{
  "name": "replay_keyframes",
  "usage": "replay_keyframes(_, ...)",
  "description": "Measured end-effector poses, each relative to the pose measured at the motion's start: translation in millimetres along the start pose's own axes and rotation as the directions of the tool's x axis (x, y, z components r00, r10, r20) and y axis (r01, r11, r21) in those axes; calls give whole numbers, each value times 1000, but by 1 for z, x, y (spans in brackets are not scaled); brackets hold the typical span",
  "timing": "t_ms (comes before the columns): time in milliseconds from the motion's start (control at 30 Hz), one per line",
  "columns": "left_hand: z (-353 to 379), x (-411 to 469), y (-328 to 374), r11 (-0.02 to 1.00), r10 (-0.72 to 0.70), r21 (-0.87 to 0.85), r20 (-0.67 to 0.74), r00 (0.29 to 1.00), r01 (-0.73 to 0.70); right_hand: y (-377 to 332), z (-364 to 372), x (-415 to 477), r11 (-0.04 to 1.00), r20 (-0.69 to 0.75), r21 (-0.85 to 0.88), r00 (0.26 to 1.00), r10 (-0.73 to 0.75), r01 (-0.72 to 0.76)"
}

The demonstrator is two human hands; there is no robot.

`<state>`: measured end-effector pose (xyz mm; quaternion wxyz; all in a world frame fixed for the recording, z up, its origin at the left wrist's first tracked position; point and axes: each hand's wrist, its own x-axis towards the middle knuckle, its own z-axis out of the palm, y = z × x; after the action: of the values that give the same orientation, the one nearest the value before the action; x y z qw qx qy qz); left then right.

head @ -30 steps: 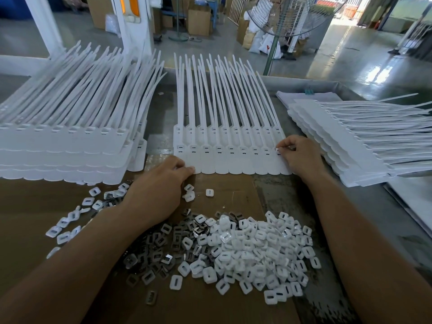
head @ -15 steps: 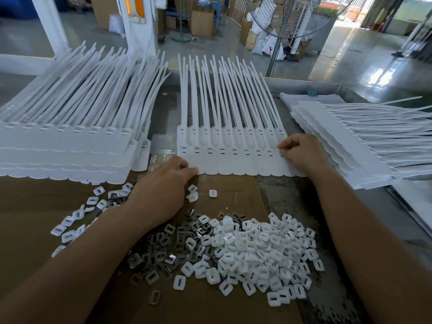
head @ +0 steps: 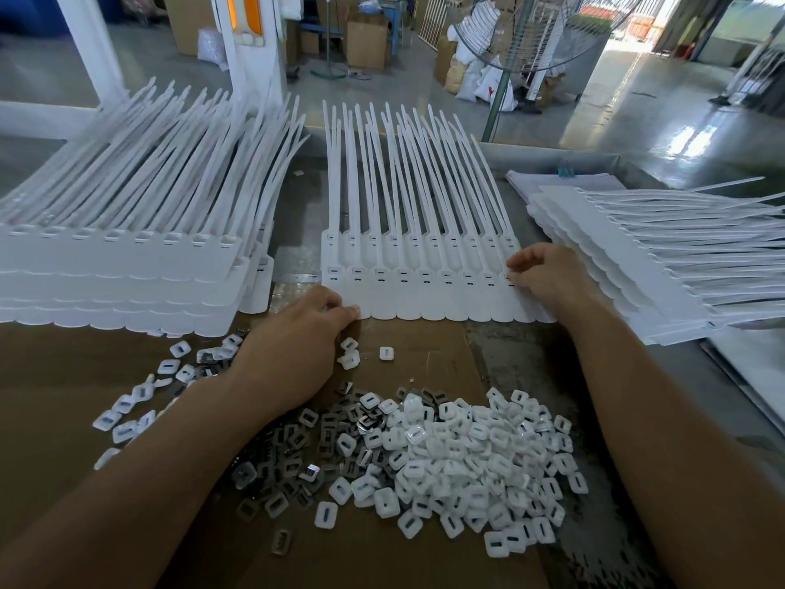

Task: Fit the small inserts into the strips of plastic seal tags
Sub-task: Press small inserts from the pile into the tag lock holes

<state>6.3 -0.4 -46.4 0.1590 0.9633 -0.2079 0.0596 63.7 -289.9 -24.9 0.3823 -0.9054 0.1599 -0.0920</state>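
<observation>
Seal tag strip [head: 424, 291], left grip [head: 293, 346] pinching its near corner; right grip [head: 552, 278] curled, its hold hidden

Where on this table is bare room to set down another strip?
Bare brown cardboard lies far left, between the left forearm and the left stack of white tag strips. A smaller patch separates the middle strip from the crowded white-and-metal insert pile.

No readable text, labels or numbers; red mark on white sack [head: 488, 85] illegible.
</observation>
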Motion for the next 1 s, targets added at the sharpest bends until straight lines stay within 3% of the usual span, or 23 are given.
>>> replay_keyframes(133, 0, -1, 1, 1000, 0, 12, 2, 1000, 0, 3, 3, -10, 992, -22, -80, 995, -95, 93)
replay_keyframes(333, 0, -1, 1, 1000, -19, 14, 13, 1000, 19, 9, -5, -31, 992, 70, -3, 989, -127, 128)
replay_keyframes(533, 0, 2, 1, 1000, -27, 14, 17, 999, 27, 11, -7, -36, 982, 103, -80, 981, -165, 174)
replay_keyframes(800, -3, 0, 3, 1000, -31, 1, 29, 999, 31, 9, -33, -47, 933, 318, -207, 922, -219, 293)
replay_keyframes(1000, -4, 1, 4, 999, -34, -5, 49, 998, 34, -14, -44, -66, 902, 510, -295, 851, -130, 315)
